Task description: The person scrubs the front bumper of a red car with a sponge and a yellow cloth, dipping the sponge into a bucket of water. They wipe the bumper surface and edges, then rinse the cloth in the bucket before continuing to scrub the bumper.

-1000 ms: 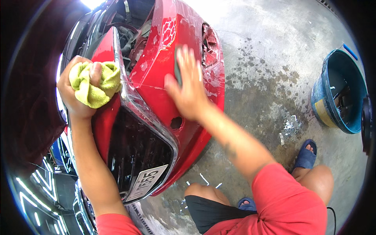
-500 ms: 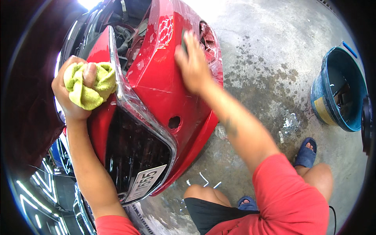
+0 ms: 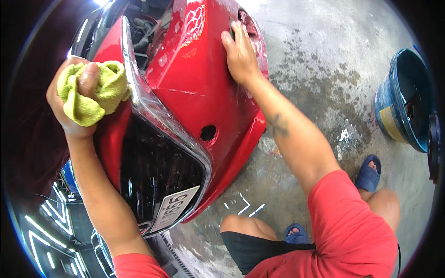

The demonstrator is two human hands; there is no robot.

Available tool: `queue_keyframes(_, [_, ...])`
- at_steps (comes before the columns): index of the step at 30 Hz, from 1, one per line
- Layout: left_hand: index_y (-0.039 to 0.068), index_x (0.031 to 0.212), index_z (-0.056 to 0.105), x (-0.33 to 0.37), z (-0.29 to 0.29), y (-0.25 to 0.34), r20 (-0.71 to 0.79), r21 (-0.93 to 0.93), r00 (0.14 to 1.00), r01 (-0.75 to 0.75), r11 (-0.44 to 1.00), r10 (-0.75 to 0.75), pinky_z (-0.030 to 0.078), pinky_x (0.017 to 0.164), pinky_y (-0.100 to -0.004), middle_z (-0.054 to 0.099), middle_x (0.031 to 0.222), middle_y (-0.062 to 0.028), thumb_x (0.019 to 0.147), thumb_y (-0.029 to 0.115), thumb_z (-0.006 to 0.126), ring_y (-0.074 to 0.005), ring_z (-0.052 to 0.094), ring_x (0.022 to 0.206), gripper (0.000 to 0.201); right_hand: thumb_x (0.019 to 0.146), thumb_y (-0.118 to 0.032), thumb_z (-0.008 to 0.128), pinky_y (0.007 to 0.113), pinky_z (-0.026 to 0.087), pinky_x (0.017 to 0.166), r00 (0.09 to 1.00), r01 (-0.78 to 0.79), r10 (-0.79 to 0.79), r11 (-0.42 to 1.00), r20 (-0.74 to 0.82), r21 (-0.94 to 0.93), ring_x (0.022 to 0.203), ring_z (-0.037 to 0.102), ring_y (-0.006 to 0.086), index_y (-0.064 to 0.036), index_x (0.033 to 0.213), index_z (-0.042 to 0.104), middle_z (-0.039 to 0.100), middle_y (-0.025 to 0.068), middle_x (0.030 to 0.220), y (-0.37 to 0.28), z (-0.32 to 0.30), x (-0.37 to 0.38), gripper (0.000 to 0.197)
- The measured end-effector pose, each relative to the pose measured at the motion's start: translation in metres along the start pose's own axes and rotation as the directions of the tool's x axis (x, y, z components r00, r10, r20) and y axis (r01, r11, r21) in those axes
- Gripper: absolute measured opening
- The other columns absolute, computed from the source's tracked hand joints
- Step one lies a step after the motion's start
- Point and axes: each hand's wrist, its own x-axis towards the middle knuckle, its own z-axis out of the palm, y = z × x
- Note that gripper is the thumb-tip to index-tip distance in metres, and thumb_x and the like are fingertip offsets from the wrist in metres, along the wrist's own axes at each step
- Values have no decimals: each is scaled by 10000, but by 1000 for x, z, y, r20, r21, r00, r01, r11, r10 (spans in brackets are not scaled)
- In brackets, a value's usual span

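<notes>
Wiping of detached red painted car bumper [image 3: 204, 92], mid-step, wet surface.

Left hand [image 3: 76, 99] clenched round crumpled yellow-green microfibre cloth [image 3: 95, 95], pressed at chrome trim strip [image 3: 153, 111] above black mesh grille [image 3: 157, 171]. Right hand [image 3: 241, 53] flat, fingers spread, nothing held, palm on upper bumper face near lamp opening. Bumper propped on stained wet concrete floor [image 3: 320, 60]; blue plastic bucket [image 3: 403, 102] well apart at right. Judged: rub-down in progress; next move calls for steadying with right palm and drawing cloth along trim.

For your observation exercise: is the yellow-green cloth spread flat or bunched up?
Bunched up: the cloth is crumpled in the left hand, fingers wrapped round it.
</notes>
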Motion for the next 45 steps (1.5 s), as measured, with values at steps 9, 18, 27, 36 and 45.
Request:
queue_keyframes(9, [12,884,640,-6,-9,-2,11,92,1000,10,996,-11,418,713,-275,562,810,-10,991,288,700,-107,525,760,302,1104,-425,552,628,164,1304,996,-69,64,992,56,101,1657,192,449,46,1696,227,217,306,1766,-73,-16,-116,824])
queue_keyframes(18, [-13,863,658,-4,-16,7,11,69,998,-55,996,55,451,692,-283,600,779,-37,932,190,761,-121,559,726,238,1083,-357,536,643,129,1305,988,-96,73,980,136,176,1662,156,477,62,1701,186,159,315,1781,-94,-24,-151,825])
queue_keyframes(27, [-2,851,659,3,-3,-3,-13,-62,999,-36,997,36,437,688,-288,589,769,-26,954,236,733,-121,541,711,270,1138,-335,460,625,241,1285,999,45,-44,998,-28,52,1580,343,494,29,1564,460,325,330,1713,-19,-11,-7,560])
queue_keyframes(36, [-5,919,635,-4,-22,-12,31,19,999,38,999,-38,439,791,-296,582,884,-56,934,319,707,-150,542,834,332,1108,-458,497,627,84,1313,997,-38,27,988,74,153,1667,142,468,54,1709,180,181,324,1772,-89,-19,-147,850])
queue_keyframes(45, [14,890,627,-2,-21,0,7,106,998,-61,993,60,434,744,-288,581,839,-30,963,322,711,-133,539,788,327,1076,-468,562,645,42,1316,974,-94,48,976,223,199,1678,39,477,68,1718,67,56,325,1793,-133,-32,-206,973])
